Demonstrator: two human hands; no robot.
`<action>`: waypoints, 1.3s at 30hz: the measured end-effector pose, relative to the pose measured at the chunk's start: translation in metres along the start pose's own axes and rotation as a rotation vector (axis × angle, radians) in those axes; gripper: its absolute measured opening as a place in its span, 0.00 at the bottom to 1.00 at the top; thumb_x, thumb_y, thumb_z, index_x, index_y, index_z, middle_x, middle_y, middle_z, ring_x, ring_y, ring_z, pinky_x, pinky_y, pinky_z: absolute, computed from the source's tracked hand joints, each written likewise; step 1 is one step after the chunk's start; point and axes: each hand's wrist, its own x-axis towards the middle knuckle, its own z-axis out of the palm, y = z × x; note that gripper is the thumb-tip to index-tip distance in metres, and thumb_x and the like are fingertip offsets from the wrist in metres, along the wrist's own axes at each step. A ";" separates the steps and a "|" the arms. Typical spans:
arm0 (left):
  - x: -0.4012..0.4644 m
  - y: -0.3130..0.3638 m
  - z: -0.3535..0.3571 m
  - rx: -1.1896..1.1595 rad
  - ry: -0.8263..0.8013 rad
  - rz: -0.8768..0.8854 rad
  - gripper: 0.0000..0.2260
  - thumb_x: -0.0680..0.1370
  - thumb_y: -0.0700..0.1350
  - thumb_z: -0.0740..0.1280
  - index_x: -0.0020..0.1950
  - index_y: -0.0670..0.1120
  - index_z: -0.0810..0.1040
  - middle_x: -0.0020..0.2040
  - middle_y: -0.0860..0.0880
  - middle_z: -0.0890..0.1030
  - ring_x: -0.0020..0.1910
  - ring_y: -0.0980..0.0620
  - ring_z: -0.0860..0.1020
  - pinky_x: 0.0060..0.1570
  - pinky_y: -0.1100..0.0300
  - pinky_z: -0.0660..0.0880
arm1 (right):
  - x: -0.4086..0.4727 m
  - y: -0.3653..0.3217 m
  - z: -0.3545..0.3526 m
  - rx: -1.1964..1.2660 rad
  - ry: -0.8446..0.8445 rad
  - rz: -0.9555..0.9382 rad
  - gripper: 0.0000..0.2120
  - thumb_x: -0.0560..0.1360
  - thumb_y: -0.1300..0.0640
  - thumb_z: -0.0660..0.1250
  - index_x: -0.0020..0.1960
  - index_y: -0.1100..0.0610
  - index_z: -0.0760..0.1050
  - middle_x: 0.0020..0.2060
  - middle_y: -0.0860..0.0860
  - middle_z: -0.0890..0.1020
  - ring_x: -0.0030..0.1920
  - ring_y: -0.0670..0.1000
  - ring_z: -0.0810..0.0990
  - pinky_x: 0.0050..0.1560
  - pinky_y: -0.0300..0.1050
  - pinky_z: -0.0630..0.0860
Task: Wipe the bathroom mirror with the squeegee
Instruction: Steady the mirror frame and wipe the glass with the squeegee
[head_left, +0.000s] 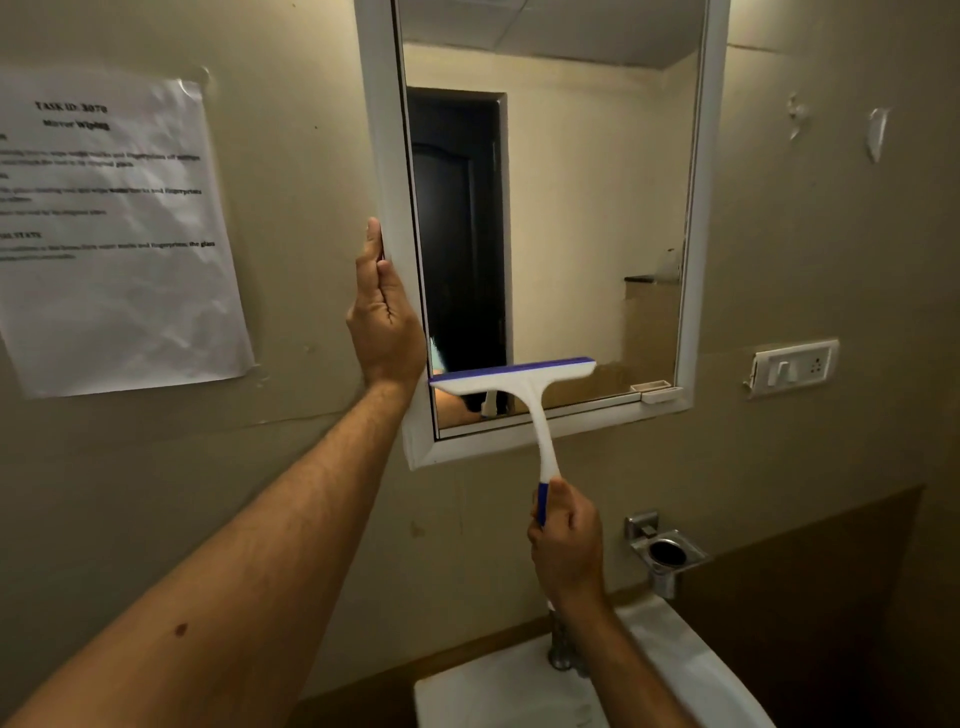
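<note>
A white-framed bathroom mirror (597, 218) hangs on the beige wall. A white squeegee (524, 392) with a blue blade lies against the lower left part of the glass, its blade level. My right hand (566, 540) grips the blue end of its handle from below the mirror. My left hand (384, 317) holds the mirror frame's left edge, thumb up along the outer side, fingers hidden behind the frame's front.
A printed paper sheet (114, 234) is taped to the wall at left. A switch plate (792, 366) sits right of the mirror, a metal holder (667, 553) below it. A white basin (519, 691) with a tap (561, 649) lies underneath.
</note>
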 end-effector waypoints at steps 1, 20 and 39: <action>0.000 0.000 -0.001 0.007 0.005 -0.010 0.18 0.84 0.39 0.54 0.73 0.38 0.67 0.63 0.68 0.72 0.42 0.81 0.72 0.41 0.88 0.65 | -0.003 0.000 0.000 0.010 0.006 0.010 0.20 0.77 0.44 0.54 0.38 0.58 0.71 0.28 0.53 0.70 0.28 0.52 0.68 0.29 0.44 0.67; 0.004 -0.007 -0.006 -0.063 -0.030 0.009 0.18 0.84 0.43 0.54 0.75 0.43 0.66 0.72 0.47 0.71 0.65 0.61 0.73 0.63 0.72 0.71 | -0.008 -0.001 -0.008 -0.029 -0.010 0.057 0.19 0.77 0.43 0.54 0.40 0.56 0.70 0.27 0.50 0.70 0.26 0.47 0.68 0.25 0.38 0.67; 0.000 -0.009 -0.010 -0.111 -0.083 0.025 0.18 0.84 0.41 0.54 0.75 0.43 0.64 0.74 0.47 0.69 0.62 0.45 0.78 0.59 0.49 0.78 | -0.010 0.018 -0.002 -0.062 0.051 0.043 0.19 0.80 0.45 0.51 0.40 0.57 0.70 0.26 0.52 0.69 0.23 0.44 0.67 0.22 0.36 0.66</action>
